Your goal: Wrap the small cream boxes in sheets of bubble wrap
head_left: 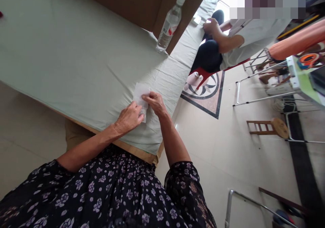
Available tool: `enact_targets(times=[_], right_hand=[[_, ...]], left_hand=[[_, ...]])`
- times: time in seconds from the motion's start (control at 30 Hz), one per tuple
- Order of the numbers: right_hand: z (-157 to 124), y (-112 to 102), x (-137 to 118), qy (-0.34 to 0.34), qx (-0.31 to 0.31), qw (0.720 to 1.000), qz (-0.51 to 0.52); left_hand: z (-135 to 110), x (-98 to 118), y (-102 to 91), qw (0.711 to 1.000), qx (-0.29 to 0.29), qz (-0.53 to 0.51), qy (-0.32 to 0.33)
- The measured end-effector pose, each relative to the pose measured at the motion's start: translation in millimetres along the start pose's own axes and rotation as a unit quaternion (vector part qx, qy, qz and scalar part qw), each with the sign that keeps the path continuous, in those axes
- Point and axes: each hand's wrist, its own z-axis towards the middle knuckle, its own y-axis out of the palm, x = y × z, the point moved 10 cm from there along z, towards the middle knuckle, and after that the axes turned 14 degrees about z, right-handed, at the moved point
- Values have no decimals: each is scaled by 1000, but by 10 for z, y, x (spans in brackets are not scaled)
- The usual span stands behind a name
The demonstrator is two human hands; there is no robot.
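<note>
A small, thin white sheet [141, 90], paper or plastic I cannot tell which, lies between my hands on the cloth-covered table [88, 62]. My left hand [129, 118] has its fingers curled over the sheet's lower left part, the fingertips partly hidden. From the right side, my right hand [155, 103] grips the sheet's edge, thumb lying on top and the other fingers bent. The sheet's lower end pokes out below my left fingers and looks crinkled.
A clear plastic bottle [170, 24] stands upright against a large brown cardboard box [127, 3] beyond my hands. A seated person [233, 45] is at the table's far right side. On the floor to the right are a wooden stool [278, 128] and a folding table [302, 79].
</note>
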Motion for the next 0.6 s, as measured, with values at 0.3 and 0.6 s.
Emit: enact_targets(times=[0.3, 0.6], right_hand=[[-324, 80, -138, -67, -31, 991, 114], [-283, 125, -130, -57, -36, 996, 60]], left_hand=[[2, -100, 63, 995, 77, -67, 4], [-17, -163, 98, 982, 140, -128, 4]])
